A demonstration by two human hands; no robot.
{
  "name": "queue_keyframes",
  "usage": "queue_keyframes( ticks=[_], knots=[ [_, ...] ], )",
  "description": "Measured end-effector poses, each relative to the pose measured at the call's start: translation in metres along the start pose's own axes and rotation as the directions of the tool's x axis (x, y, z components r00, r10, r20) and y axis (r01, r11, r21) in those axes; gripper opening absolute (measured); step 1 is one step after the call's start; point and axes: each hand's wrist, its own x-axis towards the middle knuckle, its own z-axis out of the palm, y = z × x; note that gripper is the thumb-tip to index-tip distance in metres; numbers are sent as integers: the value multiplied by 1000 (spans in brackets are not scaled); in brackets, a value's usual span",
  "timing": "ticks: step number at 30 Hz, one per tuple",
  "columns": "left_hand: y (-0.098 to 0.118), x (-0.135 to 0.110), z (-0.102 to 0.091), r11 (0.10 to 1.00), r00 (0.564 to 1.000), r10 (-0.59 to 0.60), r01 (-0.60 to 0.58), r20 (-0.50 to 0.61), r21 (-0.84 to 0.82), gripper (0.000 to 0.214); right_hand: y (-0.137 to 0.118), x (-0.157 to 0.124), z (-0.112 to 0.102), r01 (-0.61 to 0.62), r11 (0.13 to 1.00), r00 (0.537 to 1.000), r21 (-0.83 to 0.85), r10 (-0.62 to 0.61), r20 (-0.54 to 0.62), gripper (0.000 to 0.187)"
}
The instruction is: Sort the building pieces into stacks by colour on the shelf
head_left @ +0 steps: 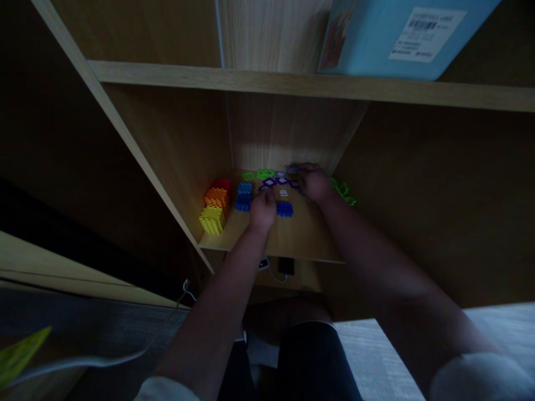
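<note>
My left hand (263, 211) is low over the cabinet shelf, its fingers curled together. Its fingertips meet the near end of some purple frame-shaped pieces (270, 182); what they hold, if anything, is too small to make out. At the back of the shelf, my right hand (314, 182) pinches a small blue-purple plastic piece (293, 167). Just right of the left hand lies a dark blue stack of toothed plastic pieces (285, 209). More blue stacks (244, 200) stand to its left. A small white piece (283, 192) lies between the hands.
Along the left wall stand yellow (212, 219), orange (216, 196) and red (223, 185) stacks. Green pieces lie at the back (264, 174) and beside the right forearm (343, 191). A light blue box (384, 42) rests on the upper shelf (267, 82). Below lies a black device (286, 266) with a cable.
</note>
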Motion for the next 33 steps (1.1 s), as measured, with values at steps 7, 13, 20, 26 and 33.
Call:
queue_keyframes(
  ticks=[7,13,20,26,33],
  knots=[
    [5,-3,-2,984,999,25,-31,-39,-176,55,-75,-75,-25,167,979,970,121,-140,-201,52],
    [6,-6,-5,976,991,118,-126,-56,-179,43,-88,-107,-17,248,945,949,215,-192,-250,45],
    [5,-8,-6,984,986,160,-162,-40,-74,40,-82,-110,-14,135,918,929,373,14,-371,39],
    [10,-10,-8,977,977,210,-211,-42,-37,39,-82,-107,-9,194,875,941,443,-38,-337,40],
    [10,-10,-9,970,972,235,-233,13,-72,32,-80,-105,-4,210,855,929,473,-24,-369,25]
  ],
)
